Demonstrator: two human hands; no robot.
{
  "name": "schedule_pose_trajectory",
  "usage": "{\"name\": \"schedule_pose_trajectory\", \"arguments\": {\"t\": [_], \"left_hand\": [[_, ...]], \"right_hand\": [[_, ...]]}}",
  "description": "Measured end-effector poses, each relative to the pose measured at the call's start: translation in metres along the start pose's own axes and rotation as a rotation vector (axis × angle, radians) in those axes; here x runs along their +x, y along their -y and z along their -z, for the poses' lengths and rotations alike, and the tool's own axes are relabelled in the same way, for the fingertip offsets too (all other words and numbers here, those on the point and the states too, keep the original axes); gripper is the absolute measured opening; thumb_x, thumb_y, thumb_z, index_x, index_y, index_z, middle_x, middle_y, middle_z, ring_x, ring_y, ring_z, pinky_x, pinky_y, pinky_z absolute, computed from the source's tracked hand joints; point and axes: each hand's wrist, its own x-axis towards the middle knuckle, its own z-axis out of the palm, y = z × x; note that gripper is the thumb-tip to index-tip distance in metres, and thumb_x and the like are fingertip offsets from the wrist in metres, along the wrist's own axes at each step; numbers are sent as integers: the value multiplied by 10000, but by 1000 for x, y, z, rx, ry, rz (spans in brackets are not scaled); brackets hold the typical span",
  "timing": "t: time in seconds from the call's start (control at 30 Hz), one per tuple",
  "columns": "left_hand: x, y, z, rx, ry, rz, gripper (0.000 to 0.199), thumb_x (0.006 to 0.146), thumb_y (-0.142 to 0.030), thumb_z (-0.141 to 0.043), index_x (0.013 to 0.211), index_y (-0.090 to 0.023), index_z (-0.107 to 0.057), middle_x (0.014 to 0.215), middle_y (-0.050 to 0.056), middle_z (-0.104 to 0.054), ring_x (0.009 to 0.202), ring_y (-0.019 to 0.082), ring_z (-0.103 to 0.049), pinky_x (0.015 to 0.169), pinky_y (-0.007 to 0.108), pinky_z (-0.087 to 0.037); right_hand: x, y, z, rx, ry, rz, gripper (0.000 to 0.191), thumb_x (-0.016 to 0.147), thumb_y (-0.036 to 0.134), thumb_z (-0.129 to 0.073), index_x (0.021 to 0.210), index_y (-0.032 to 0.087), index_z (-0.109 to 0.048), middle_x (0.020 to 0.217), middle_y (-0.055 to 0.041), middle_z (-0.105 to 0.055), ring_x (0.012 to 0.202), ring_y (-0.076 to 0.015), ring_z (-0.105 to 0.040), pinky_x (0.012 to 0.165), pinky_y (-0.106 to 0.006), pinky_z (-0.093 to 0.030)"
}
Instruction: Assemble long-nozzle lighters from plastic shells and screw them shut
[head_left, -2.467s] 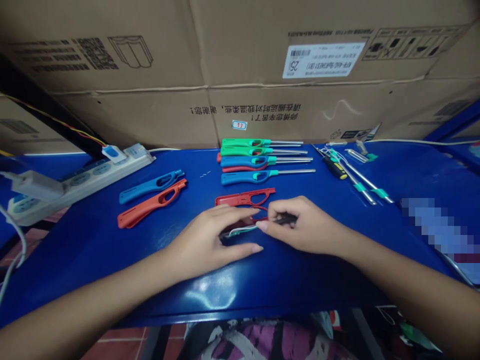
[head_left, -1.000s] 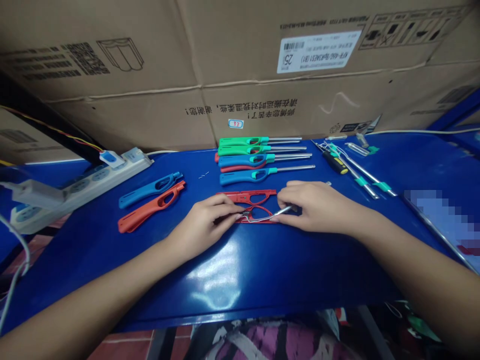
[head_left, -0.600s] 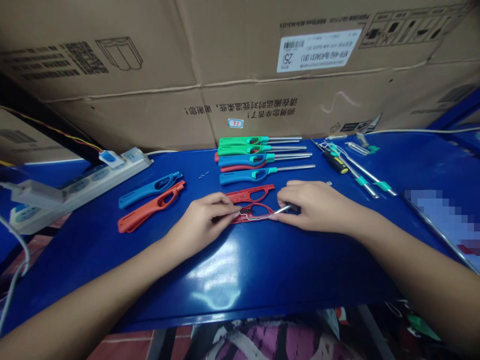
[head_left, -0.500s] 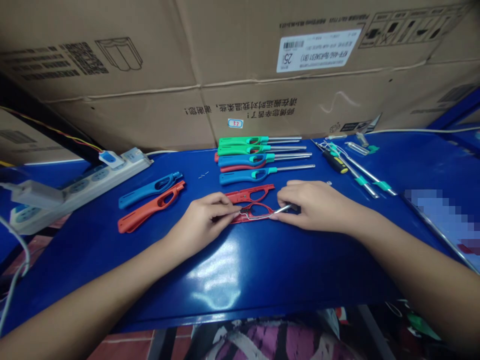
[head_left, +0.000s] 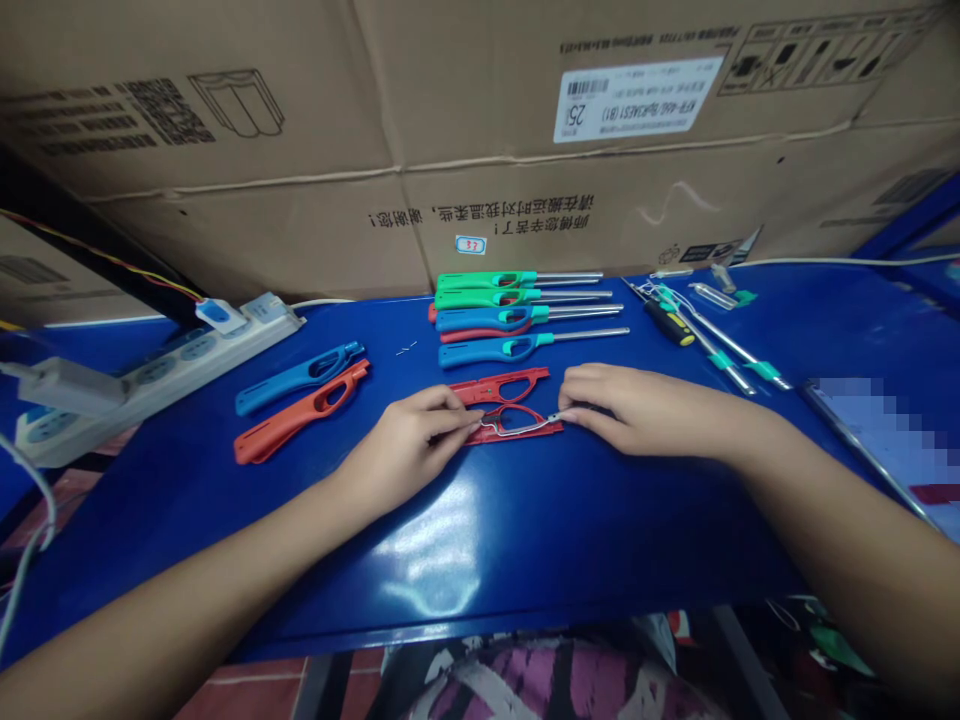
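Note:
Two red lighter shell halves lie side by side in front of me: the far half [head_left: 499, 388] and the near half [head_left: 529, 437], which has a finger-loop opening. My left hand [head_left: 431, 428] is closed in a pinch at the near half's left end, on a small black part [head_left: 493, 419] seated there; the fingertips partly hide it. A thin pale wire [head_left: 517, 431] runs from it along the shell to the right. At the shell's right end my right hand [head_left: 611, 408] pinches a metal tube [head_left: 554, 417], of which only the tip shows.
Several lighters in green, blue [head_left: 487, 352] and red lie behind the shells. At left are a blue shell [head_left: 296, 382], an orange-red shell [head_left: 300, 415] and a power strip [head_left: 161, 370]. A screwdriver [head_left: 670, 318] and metal tubes [head_left: 724, 360] lie at right, before a cardboard box [head_left: 480, 160].
My right hand has shifted slightly right and turned the tube, so only its tip shows now at the shell's right end. My left hand keeps its pinch in the same place.

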Motion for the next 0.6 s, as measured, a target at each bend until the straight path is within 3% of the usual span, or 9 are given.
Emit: {"name": "schedule_pose_trajectory", "arguments": {"t": [0.3,0.6], "left_hand": [[-1,-10,5,11,73,47,250,940,-243,-613,1134,-156,-745,947,74,-660,742,140,-644,675,261,-561],[-2,-10,5,51,108,8,232,958,-224,-593,1139,-164,-724,977,76,-656,849,173,-657,793,315,-582]], "right_hand": [[-3,0,5,84,-24,22,103,968,226,-522,951,185,-615,966,-51,-631,823,-168,-571,718,-284,-426],[0,6,4,-46,-22,-17,82,935,209,-570,878,188,-625,893,-37,-658,765,-168,-588,646,-273,-367]]}}
